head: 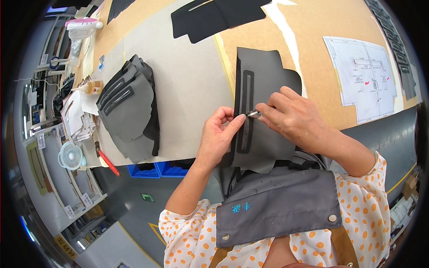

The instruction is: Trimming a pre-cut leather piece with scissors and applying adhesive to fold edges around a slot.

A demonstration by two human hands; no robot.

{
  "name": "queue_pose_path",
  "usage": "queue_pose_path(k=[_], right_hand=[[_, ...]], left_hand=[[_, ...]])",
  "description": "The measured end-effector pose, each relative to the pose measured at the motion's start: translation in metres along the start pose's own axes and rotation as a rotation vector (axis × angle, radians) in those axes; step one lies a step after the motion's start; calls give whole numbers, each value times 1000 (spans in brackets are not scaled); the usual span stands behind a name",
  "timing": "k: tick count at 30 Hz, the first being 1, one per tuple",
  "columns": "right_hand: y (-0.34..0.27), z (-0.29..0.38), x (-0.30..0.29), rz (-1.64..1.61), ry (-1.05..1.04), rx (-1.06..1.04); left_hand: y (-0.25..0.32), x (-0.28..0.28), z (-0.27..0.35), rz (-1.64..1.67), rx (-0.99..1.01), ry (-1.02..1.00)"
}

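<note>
A grey, leather-like panel (268,77) lies at the table's front edge, its lower part hanging over toward my apron. Along its left side runs a long, narrow slot framed by a black strip (248,140). My left hand (221,130) grips the panel's left edge, the thumb pressed on the strip near mid-slot and the fingers partly hidden behind. Between thumb and fingers, my right hand (288,117) holds a small metal tool (253,114), whose tip meets the slot beside my left thumb. The fingers cover much of the tool, so its exact kind is unclear.
Left on the table (187,100) lies a stack of similar grey panels (130,110). Beyond it are a glue bottle (92,87), papers (78,117), a red-handled hammer (107,160) and a small fan (71,155). A black panel (218,16) lies ahead; a paper pattern (363,77) is at right.
</note>
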State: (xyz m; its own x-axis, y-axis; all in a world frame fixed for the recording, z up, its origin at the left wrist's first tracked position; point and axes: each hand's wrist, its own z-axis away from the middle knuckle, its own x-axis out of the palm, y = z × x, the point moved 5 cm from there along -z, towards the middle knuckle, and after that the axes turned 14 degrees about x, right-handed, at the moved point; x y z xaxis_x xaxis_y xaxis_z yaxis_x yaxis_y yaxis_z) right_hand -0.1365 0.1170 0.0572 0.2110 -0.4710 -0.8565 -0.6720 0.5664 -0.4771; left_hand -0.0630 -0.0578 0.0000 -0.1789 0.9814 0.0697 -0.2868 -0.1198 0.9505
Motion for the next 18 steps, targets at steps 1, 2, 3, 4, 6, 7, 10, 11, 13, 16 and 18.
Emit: queue_pose_path(k=[1, 2, 3, 4, 6, 7, 10, 11, 13, 16, 18], right_hand=[[1, 1, 0, -14, 6, 3], [1, 1, 2, -13, 6, 6], [2, 1, 3, -28, 30, 7], [2, 1, 2, -42, 53, 9], [11, -2, 2, -26, 80, 28], [16, -3, 2, -10, 108, 46], [34, -7, 10, -490, -81, 367], [31, -6, 16, -498, -90, 361], [33, 3, 49, -902, -357, 675], [27, 4, 68, -857, -256, 581], [22, 1, 68, -813, -198, 495]], left_hand=[[1, 0, 0, 7, 2, 7], [0, 0, 0, 7, 1, 5], [-2, -2, -1, 1, 5, 9], [-2, -3, -1, -5, 9, 13], [-2, -5, -1, -21, 5, 22], [-2, -7, -1, -38, 1, 33], [-5, -12, 0, 27, -75, 4], [-5, -15, 3, 26, -80, 16], [-6, -15, 5, 60, -100, -63], [-21, -26, 19, 37, -188, -45], [-23, -29, 24, -3, -171, -54]])
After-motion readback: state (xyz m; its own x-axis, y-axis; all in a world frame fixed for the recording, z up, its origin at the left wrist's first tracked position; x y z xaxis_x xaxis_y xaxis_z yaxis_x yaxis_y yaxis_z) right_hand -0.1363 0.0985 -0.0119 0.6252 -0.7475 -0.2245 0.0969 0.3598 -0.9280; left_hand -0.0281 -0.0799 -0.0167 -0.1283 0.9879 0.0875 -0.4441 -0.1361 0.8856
